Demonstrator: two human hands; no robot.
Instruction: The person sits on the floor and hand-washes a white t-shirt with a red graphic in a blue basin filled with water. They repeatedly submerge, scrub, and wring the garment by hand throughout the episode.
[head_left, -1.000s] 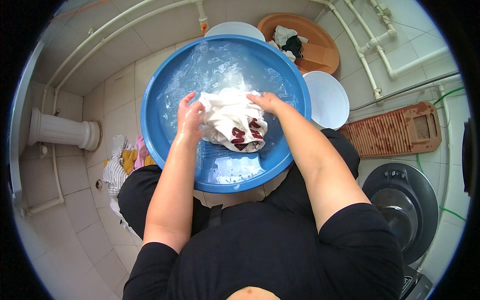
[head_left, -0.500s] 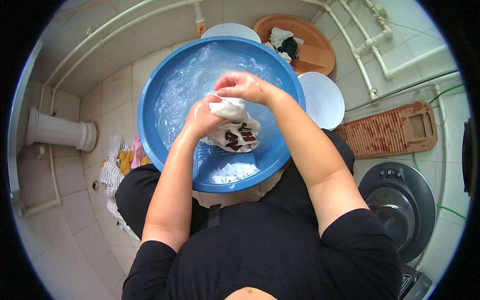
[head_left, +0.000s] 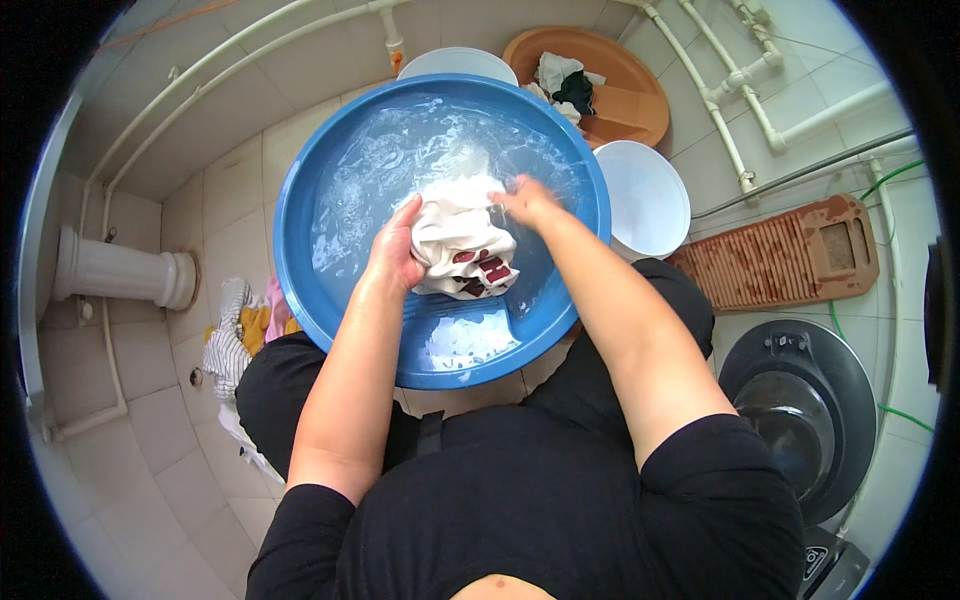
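Observation:
A wet white garment (head_left: 455,235) with dark red print lies bunched over the water in a big blue basin (head_left: 292,225). On its left side my left hand (head_left: 398,248) grips it, thumb up along the edge and the other fingers mostly hidden by the cloth. My right hand (head_left: 530,203), a little blurred, pinches the upper right edge of the garment with its fingertips. Just below the cloth, the basin's built-in washboard slope (head_left: 465,338) carries some white suds. Foamy water fills the rest of the basin.
A brown tub (head_left: 635,100) with clothes stands at the back, near a white bucket (head_left: 642,200). To the right are a brown washboard (head_left: 775,255) and a dark round-lidded appliance (head_left: 800,420). Clothes (head_left: 240,330) lie left of my knee, near a white pedestal (head_left: 125,270).
The garment has spread out and turned, covering more of its print. My hands have moved apart, the left lower and the right down to the cloth's right edge.

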